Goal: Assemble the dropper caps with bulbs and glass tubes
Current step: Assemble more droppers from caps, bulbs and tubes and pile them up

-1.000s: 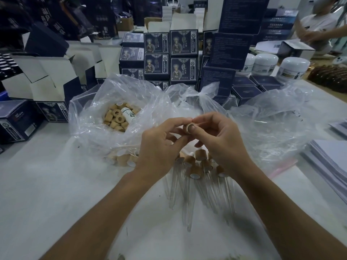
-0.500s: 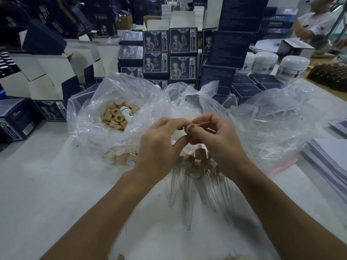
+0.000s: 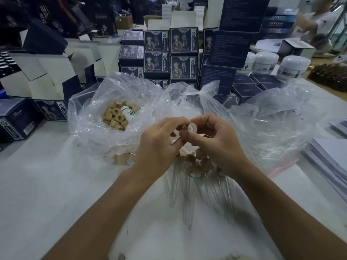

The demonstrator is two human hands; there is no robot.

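Two hands meet at ctr frame above a white tabletop [image 3: 47, 194]: left hand [image 3: 159, 147] and right hand [image 3: 219, 145] both pinch one small tan dropper cap [image 3: 191, 127], its white-lined open end turned toward the camera, held clear of the surface. Fingers of both are curled tight round the cap, fingertips touching.

Just below the hands lies a fan of finished droppers [image 3: 193, 177], tan caps up, clear glass tubes pointing toward the near edge. Bare tabletop runs wide at lower left and along the near edge, w/ some free surface right of the tubes.

Behind-left of the hands, an open clear plastic bag [image 3: 97, 107] holds loose tan caps [image 3: 116, 117] and a white tube w/ green print [image 3: 128, 113], text too small to read. A second crumpled clear bag [image 3: 277, 117] crowds the right side, a pink strip at its lower edge.

The far edge is walled in by dark blue cartons [image 3: 183, 41] printed w/ a figure in headdress and a round emblem; lettering not legible. Open white-flapped cartons [image 3: 47, 72] stand far left, white jars [image 3: 293, 65] far right, a stack of white sheets [image 3: 330, 158] at the right edge.
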